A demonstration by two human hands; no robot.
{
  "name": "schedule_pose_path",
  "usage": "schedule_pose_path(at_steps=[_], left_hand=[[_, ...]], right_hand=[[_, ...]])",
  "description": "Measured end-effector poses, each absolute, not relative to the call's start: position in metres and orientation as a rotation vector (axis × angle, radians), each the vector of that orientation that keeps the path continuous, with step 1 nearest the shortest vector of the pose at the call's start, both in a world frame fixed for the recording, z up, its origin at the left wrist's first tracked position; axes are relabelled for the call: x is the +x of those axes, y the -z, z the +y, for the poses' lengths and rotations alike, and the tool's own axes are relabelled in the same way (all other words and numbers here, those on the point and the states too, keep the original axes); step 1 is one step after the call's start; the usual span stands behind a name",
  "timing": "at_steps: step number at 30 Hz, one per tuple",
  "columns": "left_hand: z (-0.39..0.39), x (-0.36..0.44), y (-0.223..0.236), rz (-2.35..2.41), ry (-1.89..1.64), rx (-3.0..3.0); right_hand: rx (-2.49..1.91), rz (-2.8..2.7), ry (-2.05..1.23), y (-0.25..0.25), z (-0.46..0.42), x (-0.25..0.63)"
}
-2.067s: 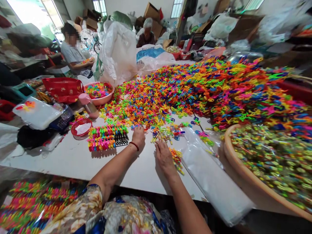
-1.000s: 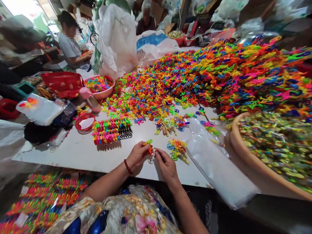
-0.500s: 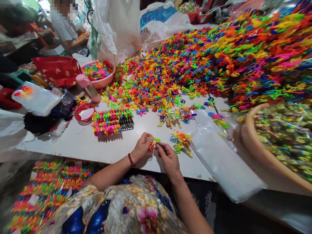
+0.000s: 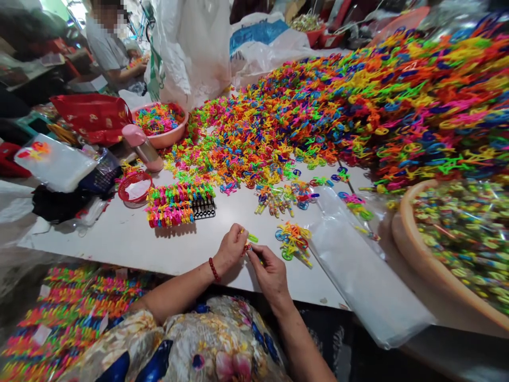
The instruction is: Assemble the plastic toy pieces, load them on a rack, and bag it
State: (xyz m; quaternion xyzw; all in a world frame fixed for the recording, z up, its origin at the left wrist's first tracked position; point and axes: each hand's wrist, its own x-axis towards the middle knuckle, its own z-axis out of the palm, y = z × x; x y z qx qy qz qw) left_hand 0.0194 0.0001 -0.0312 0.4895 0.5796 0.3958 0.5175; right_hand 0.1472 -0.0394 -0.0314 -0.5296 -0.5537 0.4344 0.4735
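Observation:
My left hand (image 4: 230,247), with a red bead bracelet on its wrist, is closed on a small plastic toy piece (image 4: 253,239) whose bright green end sticks out. My right hand (image 4: 272,273) pinches the same piece from the other side, thumb and forefinger meeting the left fingertips. Reddish bits show between the fingers, but most of the piece is hidden. Right of my hands lies a small heap of multicoloured plastic pieces (image 4: 293,240). To the left stands a black rack (image 4: 204,208) filled along most of its length with bright pieces.
A huge pile of coloured plastic pieces (image 4: 254,132) covers the table's back and right. Clear plastic bags (image 4: 358,265) lie beside a large orange tub (image 4: 406,212). At left are a red basket (image 4: 135,199), a pink-lidded flask (image 4: 143,148) and a basin (image 4: 170,139). Another person (image 4: 109,50) stands behind.
Both hands have drawn closer together around the piece, and my right fingers have turned inward over it. Less of its reddish part shows now. The whole view has shifted slightly.

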Motion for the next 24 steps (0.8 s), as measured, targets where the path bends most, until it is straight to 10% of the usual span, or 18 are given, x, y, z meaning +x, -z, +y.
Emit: schedule_pose_path(at_steps=[11, 24], left_hand=[[0.128, 0.010, 0.033, 2.112, -0.861, 1.774], [0.113, -0.001, 0.044, 1.411, -1.260, 0.806]], right_hand=[[-1.597, -2.034, 0.032, 0.022, 0.012, 0.183], [-1.930, -2.127, -0.114, 0.037, 0.109, 0.143]])
